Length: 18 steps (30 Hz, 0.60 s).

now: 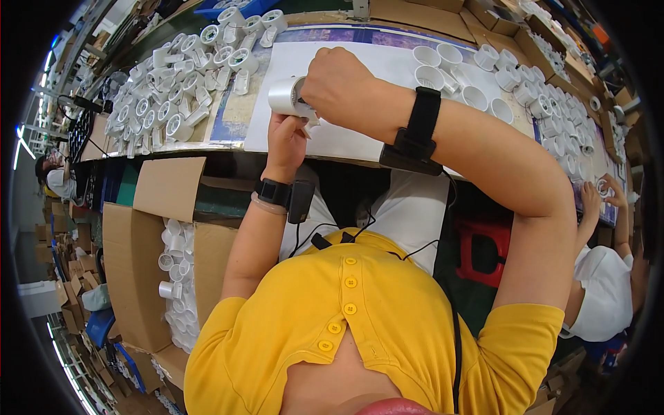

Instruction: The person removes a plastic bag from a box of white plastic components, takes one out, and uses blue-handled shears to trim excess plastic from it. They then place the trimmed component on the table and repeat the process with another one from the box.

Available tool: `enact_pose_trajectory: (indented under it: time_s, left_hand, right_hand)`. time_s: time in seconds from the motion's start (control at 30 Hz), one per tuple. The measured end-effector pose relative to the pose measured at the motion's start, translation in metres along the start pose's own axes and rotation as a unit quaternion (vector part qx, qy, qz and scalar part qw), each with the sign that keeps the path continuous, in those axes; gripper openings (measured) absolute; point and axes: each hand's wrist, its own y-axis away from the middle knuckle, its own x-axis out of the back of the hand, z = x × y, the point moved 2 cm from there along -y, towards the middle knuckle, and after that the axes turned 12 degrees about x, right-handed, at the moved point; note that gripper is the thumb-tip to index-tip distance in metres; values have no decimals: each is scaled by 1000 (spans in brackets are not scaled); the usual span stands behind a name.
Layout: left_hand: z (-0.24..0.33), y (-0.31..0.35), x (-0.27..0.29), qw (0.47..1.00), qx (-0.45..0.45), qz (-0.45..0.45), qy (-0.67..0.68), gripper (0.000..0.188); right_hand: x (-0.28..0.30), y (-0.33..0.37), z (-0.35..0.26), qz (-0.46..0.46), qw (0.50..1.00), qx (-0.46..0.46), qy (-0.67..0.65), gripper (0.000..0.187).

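My left hand (285, 144) holds a white plastic cylinder (280, 95) from below, thumb and fingers closed on it. The cylinder lies roughly sideways above a white sheet (257, 128) on the table. At its right, open end my right hand (340, 77) is curled, back of the hand up, knuckles against the rim. Whatever the right fingers grip is hidden behind the hand and the rim. Something dark shows just inside the cylinder's opening. A small pale piece sticks out below the right fingers, too small to name.
On the left lies a heap of white plastic parts (166, 111). Several white cups (474, 95) stand beyond my right forearm, with more white cylinders (543, 107) farther right. A cardboard box (135, 270) of white cups is beside me. At right, a co-worker's hands (600, 197) hold a ring-shaped part.
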Motion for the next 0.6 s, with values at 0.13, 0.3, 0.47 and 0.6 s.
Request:
enact_pose_trajectory:
  time_s: [0.13,0.3,0.47,0.6]
  left_hand:
    - [-1,-2,3,1000,5,16,-2,46]
    - [3,-3,-5,1000,-6,19,-6,48]
    - [1,-4,-1,999,-8,31,8,48]
    - [3,-1,2,1000,-7,21,10,49]
  right_hand:
    - [-4,-7,1,-22,999,-2,-29,14]
    - [-6,-5,6,-3,1000,20,-2,14]
    - [-3,-8,3,-1,1000,15,19,13]
    - [-2,-10,0,-30,999,4,21,11]
